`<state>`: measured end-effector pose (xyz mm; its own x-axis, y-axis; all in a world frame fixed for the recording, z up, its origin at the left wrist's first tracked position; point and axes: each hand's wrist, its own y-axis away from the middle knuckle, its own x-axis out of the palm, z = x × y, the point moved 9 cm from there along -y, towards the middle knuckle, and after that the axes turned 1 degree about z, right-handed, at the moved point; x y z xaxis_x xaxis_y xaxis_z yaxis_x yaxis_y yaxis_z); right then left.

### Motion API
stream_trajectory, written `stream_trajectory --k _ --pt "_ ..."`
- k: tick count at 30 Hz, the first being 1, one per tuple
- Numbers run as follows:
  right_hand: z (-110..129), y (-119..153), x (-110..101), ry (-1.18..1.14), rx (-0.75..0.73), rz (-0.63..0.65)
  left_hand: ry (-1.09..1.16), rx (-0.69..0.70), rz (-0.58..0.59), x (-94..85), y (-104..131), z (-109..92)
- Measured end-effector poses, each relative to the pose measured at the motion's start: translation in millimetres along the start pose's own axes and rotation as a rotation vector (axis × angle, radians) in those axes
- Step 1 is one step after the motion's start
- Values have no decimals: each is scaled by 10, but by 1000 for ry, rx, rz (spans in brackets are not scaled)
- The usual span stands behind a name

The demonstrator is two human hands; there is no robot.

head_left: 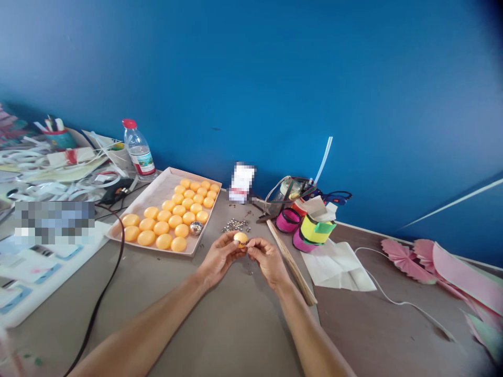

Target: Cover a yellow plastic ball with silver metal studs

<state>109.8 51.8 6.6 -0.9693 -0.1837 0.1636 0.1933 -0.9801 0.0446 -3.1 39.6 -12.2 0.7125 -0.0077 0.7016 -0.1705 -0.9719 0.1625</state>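
Observation:
Between the fingers of my left hand [220, 257] sits a yellow ball [241, 239] with a row of small dark pieces across its side. My right hand [269, 261] is pinched at the ball's right side; whatever its fingertips hold is too small to make out. Just beyond the hands lies a pile of small shiny metal pieces [234, 225]. To the left, a shallow box [153, 189] holds many plain yellow balls [161, 228] in rows, along with one silver-studded ball [196, 228] at its right edge.
A bottle with a red cap [140, 152] stands behind the box. On the right are a bundle of thin sticks [293, 264], pink and yellow bands [312, 230], white paper [340, 267] and pink paper fans [408, 259]. A black cable [102, 293] crosses the left side.

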Motion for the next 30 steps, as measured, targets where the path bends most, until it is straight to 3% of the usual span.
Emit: stream_trajectory --k 18,26,30 --pt "2 22 11 95 0 -44 -102 74 30 38 14 -20" --pt "-16 41 12 104 13 -70 -365 243 -91 -46 42 -161" --pt "-44 44 12 80 -2 -106 -406 251 -68 23 69 -170"
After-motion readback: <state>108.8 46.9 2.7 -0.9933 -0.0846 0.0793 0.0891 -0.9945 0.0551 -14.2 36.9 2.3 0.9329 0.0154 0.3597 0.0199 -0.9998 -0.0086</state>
